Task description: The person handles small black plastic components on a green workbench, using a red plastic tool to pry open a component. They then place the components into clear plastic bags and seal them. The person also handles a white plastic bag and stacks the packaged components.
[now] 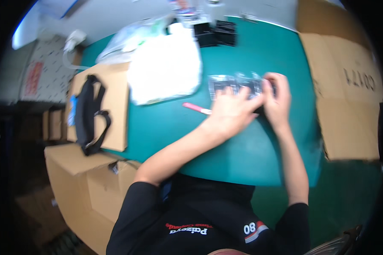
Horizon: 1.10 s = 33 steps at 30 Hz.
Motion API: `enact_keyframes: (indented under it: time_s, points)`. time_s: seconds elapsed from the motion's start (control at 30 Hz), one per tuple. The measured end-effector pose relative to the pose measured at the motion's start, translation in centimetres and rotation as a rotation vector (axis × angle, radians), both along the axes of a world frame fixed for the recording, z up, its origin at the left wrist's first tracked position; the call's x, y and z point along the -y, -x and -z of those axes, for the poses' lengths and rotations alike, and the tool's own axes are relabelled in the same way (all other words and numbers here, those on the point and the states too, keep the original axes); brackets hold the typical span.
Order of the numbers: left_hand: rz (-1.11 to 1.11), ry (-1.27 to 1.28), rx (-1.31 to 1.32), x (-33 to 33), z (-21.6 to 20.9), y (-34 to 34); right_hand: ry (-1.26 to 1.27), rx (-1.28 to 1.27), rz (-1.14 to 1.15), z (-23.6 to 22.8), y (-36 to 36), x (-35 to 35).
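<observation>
Clear plastic packets (219,81) with dark contents lie side by side on the green table (166,131); glare and blur hide what is inside. Across them my left hand (230,109) rests with its fingers spread, pressing on the plastic. At their right end, my right hand (278,98) has its thumb and fingers closed on the packet's edge. A slim pink stick-shaped tool (195,107) with a pale tip lies just left of my left hand.
A white plastic bag (166,70) sits left of centre, with black packets (215,34) behind it. On a cardboard box (119,106) lies a black strap (87,114). An open carton (78,187) stands lower left. Flattened cardboard (349,110) borders the table's right side.
</observation>
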<state>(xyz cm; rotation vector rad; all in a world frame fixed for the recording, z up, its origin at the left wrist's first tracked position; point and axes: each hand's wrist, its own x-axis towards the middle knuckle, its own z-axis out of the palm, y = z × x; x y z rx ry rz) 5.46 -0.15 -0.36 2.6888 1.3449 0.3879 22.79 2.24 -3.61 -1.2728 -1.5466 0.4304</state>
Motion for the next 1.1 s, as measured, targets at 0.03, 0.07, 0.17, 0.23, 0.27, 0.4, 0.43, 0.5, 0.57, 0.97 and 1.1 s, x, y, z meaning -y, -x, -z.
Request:
enact_keyframes:
  time_s: [0.03, 0.07, 0.17, 0.23, 0.27, 0.4, 0.43, 0.5, 0.57, 0.97, 1.1]
  points:
    - [0.012, 0.026, 0.002, -0.3, 0.0, -0.3, -0.029, -0.044, -0.001, 0.1, -0.3, 0.0]
    - [0.009, 0.026, 0.06, -0.4, 0.2, -0.6, -0.048, -0.054, -0.008, 0.4, -0.7, 0.1]
    - [0.002, 0.053, 0.069, -0.9, 0.9, -0.9, -0.009, -0.17, -0.08, 1.4, -2.1, 0.5]
    - [-0.004, 0.014, 0.091, -0.9, 1.4, -1.1, -0.091, 0.016, -0.134, 0.8, -3.5, 0.5]
    - [-0.01, -0.007, 0.106, -0.8, 1.7, -1.0, -0.09, 0.104, -0.178, 0.5, -3.8, 0.5]
    - [-0.035, -0.035, 0.101, -0.1, 2.0, -0.5, -0.133, 0.266, -0.317, 1.3, -4.3, -0.3]
    - [-0.029, -0.036, 0.096, 0.0, 2.0, -0.6, -0.131, 0.29, -0.314, 1.8, -4.7, -0.5]
    - [-0.004, -0.042, 0.052, 0.1, 1.7, -0.5, -0.063, 0.19, -0.274, 3.2, -4.9, -0.5]
    - [0.011, -0.056, 0.086, 0.0, 2.1, -0.6, 0.001, 0.17, -0.191, 3.6, -4.5, -0.5]
    - [-0.055, -0.129, 0.238, -0.9, 2.7, -1.5, -0.185, -0.064, -0.057, 4.2, -7.0, -1.5]
    - [-0.102, 0.012, 0.408, 2.7, -3.0, 3.6, -0.196, -0.044, -0.06, 3.9, -8.0, -1.1]
